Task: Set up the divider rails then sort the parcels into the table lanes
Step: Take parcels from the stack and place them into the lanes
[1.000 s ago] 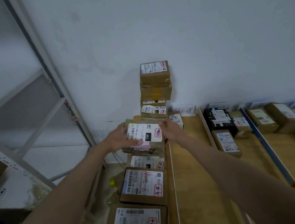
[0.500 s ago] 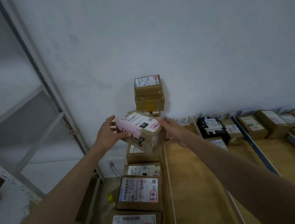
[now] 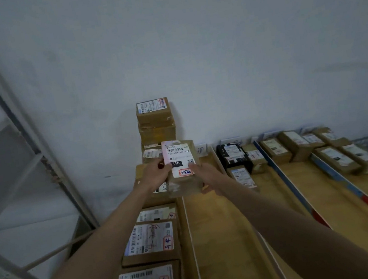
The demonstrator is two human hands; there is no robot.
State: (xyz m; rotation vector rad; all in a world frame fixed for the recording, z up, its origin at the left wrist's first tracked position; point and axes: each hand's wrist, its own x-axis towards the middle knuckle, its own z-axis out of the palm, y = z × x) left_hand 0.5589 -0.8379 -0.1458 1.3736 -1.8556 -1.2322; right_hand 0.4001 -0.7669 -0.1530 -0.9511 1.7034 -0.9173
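Note:
I hold a brown cardboard parcel (image 3: 182, 172) with a white label and a red stamp upright in front of me, label facing me. My left hand (image 3: 155, 176) grips its left side and my right hand (image 3: 206, 176) grips its lower right. It hovers over the far end of the leftmost lane, just in front of a tall stack of parcels (image 3: 155, 122) against the wall. A row of labelled parcels (image 3: 151, 240) fills the left lane toward me. White divider rails (image 3: 192, 242) and a blue-red rail (image 3: 301, 196) split the wooden table (image 3: 225, 238) into lanes.
Right lanes hold a black parcel (image 3: 231, 154) and several brown parcels (image 3: 333, 155) near the wall. Small paper lane tags (image 3: 201, 148) lean on the white wall. A grey metal shelf frame (image 3: 28, 146) stands left of the table.
Both hands lifted the parcel off the left row, tilted it, then turned it upright with its label toward me and shifted it slightly right. The camera view tipped upward.

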